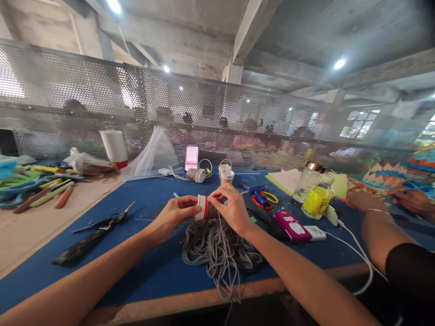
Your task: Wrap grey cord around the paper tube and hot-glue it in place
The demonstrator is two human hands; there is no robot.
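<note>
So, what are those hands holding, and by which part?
The left hand holds a cup by its white end; the right hand seems to pinch gray cord at the cup's side.

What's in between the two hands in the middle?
In the head view, a white-and-red paper cup with brownish cord around it is between the left hand and the right hand.

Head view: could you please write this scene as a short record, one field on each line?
Left hand: holds the paper cup by its white-and-red end
Right hand: at the cup's cord-wrapped side; exact grip unclear
Cup position: on its side
Grey cord: loose heap on the blue table
Left side: black-handled tool
Right side: magenta box, yellow bottle
Neighbour: another person's arm, far right
</note>
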